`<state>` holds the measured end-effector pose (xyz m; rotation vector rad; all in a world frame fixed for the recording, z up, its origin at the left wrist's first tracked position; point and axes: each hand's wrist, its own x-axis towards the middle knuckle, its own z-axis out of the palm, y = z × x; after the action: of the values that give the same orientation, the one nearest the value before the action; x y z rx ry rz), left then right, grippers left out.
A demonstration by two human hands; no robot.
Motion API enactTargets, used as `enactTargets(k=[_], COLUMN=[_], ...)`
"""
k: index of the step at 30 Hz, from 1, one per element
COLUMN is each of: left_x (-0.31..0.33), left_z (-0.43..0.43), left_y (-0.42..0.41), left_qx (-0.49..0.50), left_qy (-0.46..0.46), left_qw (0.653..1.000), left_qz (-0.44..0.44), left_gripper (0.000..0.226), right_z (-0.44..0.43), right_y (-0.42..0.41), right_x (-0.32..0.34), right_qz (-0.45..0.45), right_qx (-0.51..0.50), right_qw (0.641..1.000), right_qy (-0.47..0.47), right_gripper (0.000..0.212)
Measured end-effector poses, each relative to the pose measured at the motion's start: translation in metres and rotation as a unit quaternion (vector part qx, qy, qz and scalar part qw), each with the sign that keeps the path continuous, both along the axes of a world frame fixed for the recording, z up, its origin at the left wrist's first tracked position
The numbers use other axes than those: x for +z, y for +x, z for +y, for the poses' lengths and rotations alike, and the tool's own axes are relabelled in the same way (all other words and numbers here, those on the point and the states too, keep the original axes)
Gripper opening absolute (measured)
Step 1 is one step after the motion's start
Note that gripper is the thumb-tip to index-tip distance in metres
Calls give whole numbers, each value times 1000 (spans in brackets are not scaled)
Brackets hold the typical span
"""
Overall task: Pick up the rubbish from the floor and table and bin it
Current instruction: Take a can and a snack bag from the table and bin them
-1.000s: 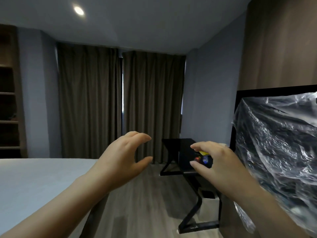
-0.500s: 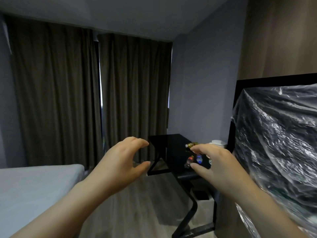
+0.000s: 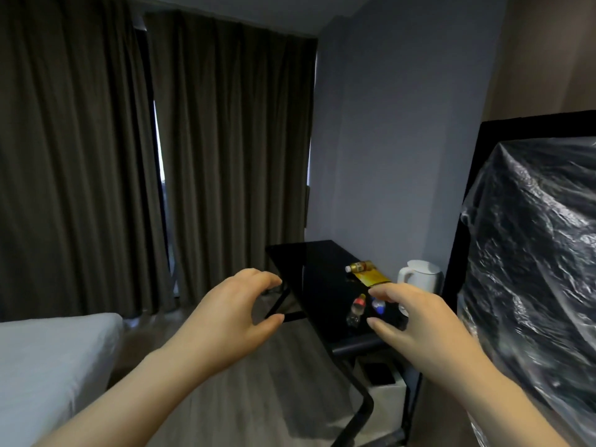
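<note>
No wording is legible: the red-labelled bottle (image 3: 356, 309) and blue-labelled bottle (image 3: 378, 307) just past the right hand (image 3: 419, 327) fingers (image 3: 385, 291), and the yellow packet (image 3: 371, 279) and amber bottle (image 3: 358, 267) beyond them on the tabletop (image 3: 309, 269), are too blurred.

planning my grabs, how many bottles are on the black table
3. An amber bottle lies far back on the table beside a yellow pack; a red-capped bottle sits nearer; a blue-labelled bottle is beside it, partly behind the right hand, which may hide more.

A bedroom, hotel-like.
White-sheeted bed (image 3: 48, 366) at left, floor-length dark curtains (image 3: 225, 156) across the far wall, a black table (image 3: 316, 269) bearing a white kettle (image 3: 418, 275) (guest-room fare) over wood-look floor (image 3: 258, 388).
</note>
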<state>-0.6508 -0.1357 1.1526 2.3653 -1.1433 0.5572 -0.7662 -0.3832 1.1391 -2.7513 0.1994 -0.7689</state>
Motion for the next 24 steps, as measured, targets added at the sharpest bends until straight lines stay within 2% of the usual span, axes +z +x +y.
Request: enactTargets(k=[14, 24], left_x=[-29, -66], left_z=[-48, -101], left_y=[265, 405], left_qx=[-92, -131], left_qy=[7, 29], left_qw=[995, 987], left_qz=[37, 87], left_gripper=[51, 49], right_z=[-28, -70], right_y=[203, 321], right_x=[-35, -69], right_qz=[36, 76], right_qx=[-115, -158], right_qw=[991, 982], right_qy=[54, 75], right_gripper=[37, 42])
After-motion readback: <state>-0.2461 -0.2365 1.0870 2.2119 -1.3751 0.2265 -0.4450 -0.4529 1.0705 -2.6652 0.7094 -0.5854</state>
